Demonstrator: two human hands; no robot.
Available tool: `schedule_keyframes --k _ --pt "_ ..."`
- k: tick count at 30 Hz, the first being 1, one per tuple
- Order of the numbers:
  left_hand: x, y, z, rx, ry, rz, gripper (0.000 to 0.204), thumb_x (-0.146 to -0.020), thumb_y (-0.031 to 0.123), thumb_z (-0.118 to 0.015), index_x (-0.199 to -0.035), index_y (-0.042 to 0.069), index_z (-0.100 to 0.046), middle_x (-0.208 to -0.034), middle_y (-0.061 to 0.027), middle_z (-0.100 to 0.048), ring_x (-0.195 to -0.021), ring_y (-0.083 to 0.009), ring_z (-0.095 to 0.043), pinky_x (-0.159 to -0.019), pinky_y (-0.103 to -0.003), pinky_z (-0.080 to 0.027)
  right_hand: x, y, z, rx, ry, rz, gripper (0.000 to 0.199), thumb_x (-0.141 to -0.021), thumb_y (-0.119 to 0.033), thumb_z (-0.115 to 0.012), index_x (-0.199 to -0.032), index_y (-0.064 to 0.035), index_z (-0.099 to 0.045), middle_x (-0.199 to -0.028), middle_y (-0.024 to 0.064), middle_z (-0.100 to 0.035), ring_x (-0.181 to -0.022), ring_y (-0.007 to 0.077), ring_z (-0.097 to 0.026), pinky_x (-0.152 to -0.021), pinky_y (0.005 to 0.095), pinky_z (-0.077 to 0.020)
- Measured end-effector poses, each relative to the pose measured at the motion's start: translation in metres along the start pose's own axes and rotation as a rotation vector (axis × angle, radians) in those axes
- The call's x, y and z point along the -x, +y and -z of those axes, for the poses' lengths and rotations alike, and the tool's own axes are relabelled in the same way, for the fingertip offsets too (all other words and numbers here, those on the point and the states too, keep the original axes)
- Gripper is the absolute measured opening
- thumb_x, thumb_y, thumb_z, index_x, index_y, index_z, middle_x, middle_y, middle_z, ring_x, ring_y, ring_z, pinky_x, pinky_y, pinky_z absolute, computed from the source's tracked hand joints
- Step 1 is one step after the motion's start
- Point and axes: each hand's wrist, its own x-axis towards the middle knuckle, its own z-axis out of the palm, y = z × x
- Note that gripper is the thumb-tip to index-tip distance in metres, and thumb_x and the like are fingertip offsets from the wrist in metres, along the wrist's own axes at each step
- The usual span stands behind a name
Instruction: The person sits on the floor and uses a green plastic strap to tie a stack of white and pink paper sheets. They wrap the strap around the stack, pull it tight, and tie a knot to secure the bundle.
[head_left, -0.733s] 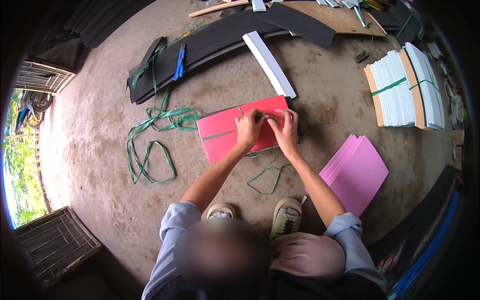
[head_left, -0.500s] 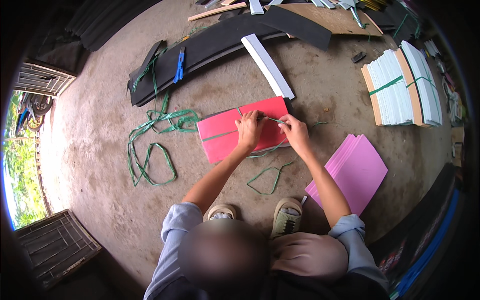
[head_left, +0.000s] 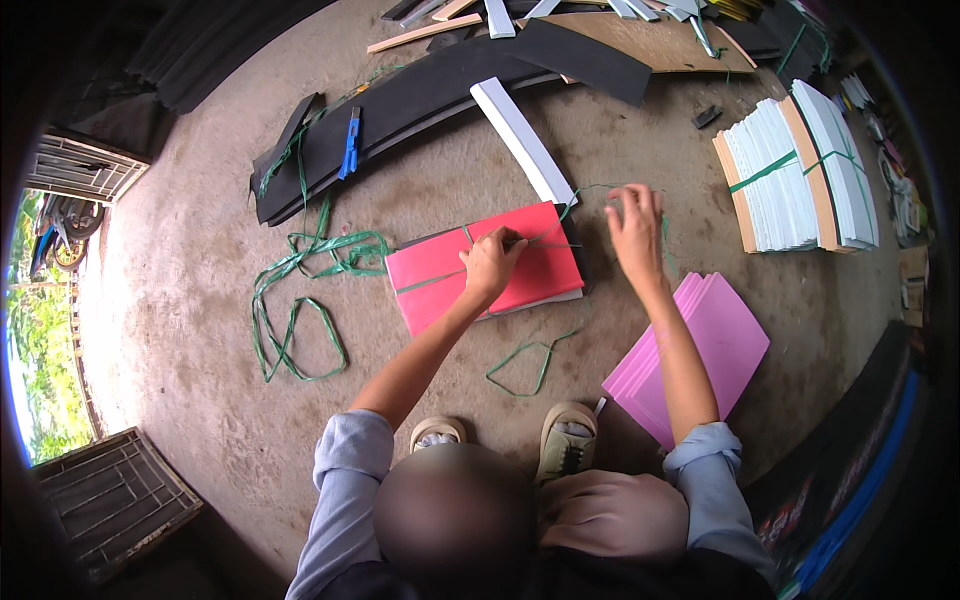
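Observation:
A red stack of sheets [head_left: 440,275] lies flat on the concrete floor with a green strap [head_left: 428,283] running across it. My left hand [head_left: 490,265] rests on top of the stack and pinches the strap at its knot. My right hand [head_left: 634,225] is off the stack's right edge, raised a little, gripping the other end of the green strap, which runs taut between both hands.
A pink sheet stack [head_left: 700,350] lies at the right. A loose strap loop [head_left: 522,362] sits before my shoes; tangled green straps [head_left: 300,300] lie at the left. Strapped white bundles [head_left: 795,175], black foam strips [head_left: 400,100] and a white bar [head_left: 522,140] lie beyond.
My right hand has moved from the stack's top out to the right, drawing the green strap tight. My left hand stays on the knot.

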Motion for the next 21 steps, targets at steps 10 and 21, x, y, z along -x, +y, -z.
schedule_keyframes --k 10,21 --pt "-0.003 0.007 0.007 -0.069 -0.098 -0.189 0.022 -0.079 0.019 -0.060 -0.090 0.000 -0.057 -0.083 -0.0146 -0.064 -0.077 -0.0259 -0.062 -0.068 -0.035 -0.048 0.048 -0.021 -0.070 -0.593 -0.134 -0.105 0.024 -0.071 -0.007 -0.066 -0.091 -0.0033 -0.053 -0.090 0.0087 -0.055 -0.087 0.0252 -0.050 -0.075 0.0355 -0.0424" --pt "0.002 0.019 -0.004 0.028 0.037 -0.205 0.019 -0.079 0.015 -0.061 -0.087 -0.001 -0.056 -0.079 -0.0140 -0.063 -0.072 -0.0239 -0.063 -0.064 -0.032 -0.048 0.032 -0.016 -0.065 -1.163 -0.396 -0.685 0.030 -0.075 -0.023 -0.066 -0.090 0.0024 -0.062 -0.087 0.0077 -0.062 -0.081 0.0128 -0.057 -0.072 0.0249 -0.0425"
